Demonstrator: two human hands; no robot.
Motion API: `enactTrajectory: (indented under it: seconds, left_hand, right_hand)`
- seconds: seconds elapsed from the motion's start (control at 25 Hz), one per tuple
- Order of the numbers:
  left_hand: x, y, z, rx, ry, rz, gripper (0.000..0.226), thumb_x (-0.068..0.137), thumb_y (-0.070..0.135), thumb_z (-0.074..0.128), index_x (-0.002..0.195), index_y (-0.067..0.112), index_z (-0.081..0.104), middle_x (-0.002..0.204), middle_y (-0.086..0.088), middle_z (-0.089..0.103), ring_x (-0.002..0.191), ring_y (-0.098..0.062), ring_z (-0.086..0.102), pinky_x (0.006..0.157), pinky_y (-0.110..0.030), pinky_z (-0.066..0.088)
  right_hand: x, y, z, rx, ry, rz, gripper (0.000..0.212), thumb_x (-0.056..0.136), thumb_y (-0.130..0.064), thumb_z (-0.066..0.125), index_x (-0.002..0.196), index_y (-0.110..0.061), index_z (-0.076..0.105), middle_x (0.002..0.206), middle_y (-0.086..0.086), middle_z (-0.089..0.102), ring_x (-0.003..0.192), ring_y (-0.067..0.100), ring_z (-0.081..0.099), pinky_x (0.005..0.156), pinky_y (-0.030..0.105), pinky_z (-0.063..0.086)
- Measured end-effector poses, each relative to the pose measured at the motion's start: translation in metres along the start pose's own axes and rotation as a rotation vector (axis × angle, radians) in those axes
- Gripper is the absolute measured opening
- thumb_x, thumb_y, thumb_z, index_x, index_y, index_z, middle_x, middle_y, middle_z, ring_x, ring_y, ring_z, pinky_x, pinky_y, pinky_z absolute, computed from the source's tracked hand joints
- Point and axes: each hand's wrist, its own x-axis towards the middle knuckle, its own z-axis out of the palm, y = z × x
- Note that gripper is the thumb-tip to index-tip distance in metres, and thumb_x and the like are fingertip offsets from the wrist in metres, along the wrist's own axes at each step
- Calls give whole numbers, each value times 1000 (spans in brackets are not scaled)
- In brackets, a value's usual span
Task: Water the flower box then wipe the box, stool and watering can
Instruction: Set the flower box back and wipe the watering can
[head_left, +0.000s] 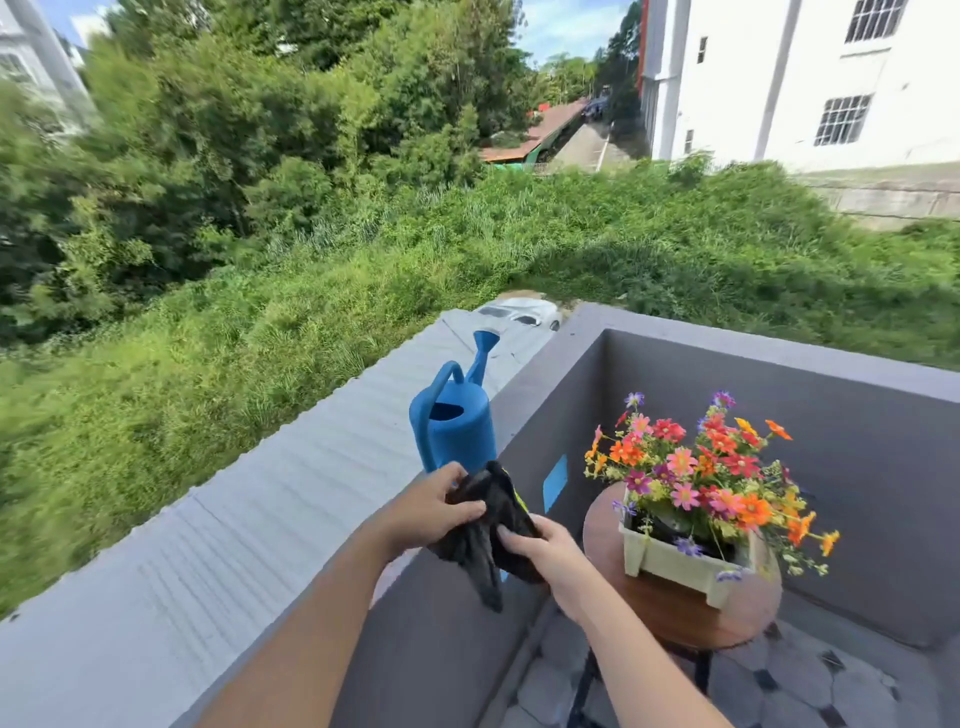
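Note:
A blue watering can (457, 423) stands upright on top of the grey balcony wall (535, 379), spout pointing away. Just below it, a black cloth (485, 530) hangs bunched between both hands. My left hand (431, 506) grips its upper left part and my right hand (540, 548) grips its right side. To the right, a pale green flower box (675, 564) full of orange, pink and red flowers (706, 467) sits on a round wooden stool (670, 613). Neither hand touches the can, the box or the stool.
The grey wall (831, 447) encloses the balcony corner behind the stool. A blue tape patch (555, 482) is stuck on the inner wall. The floor (810, 686) is stone-patterned tile. Beyond the wall lie a corrugated roof (260, 519), grass and buildings.

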Motion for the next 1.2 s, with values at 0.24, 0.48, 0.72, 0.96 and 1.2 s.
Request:
enactTrajectory:
  seconds: [0.24,0.48,0.72,0.96,1.2]
  left_hand:
    - [-14,1,-64,-13,195,32,39,89,22,52,121,42,43,98,-20,65,75,-24,60,60,-33,50]
    - [46,-13,-133,-187,418,179,29,94,6,48,95,26,70,106,-1,66,89,-16,59,54,-15,49]
    - [134,-14,-157,-130,388,58,27,92,11,50,107,21,69,107,-6,63,84,-16,59,52,-14,51]
    - [162,-36,-147,201,384,25,42,93,42,46,56,23,51,70,2,55,83,-19,57,69,-29,39]
    - [168,-16,-120,438,356,-78,45,82,57,45,93,16,60,96,-5,66,88,-24,63,73,-33,52]
  right_hand:
    - [15,-82,11,-153,-44,-126,41,79,-5,71,113,-22,55,113,9,64,91,20,67,67,26,57]
    - [96,-154,53,-386,22,-337,36,83,-8,66,114,-23,55,111,8,62,79,12,60,57,13,47]
    - [190,-174,46,-719,166,-346,34,82,-10,64,112,-23,58,117,5,62,100,19,59,86,30,47]
    - [215,-113,36,-1232,93,-240,50,96,-38,39,144,-33,26,147,0,41,130,26,43,105,42,37]
    - [215,-83,50,-1301,286,-241,56,99,-43,16,150,-29,-4,159,-2,20,138,24,35,107,44,34]
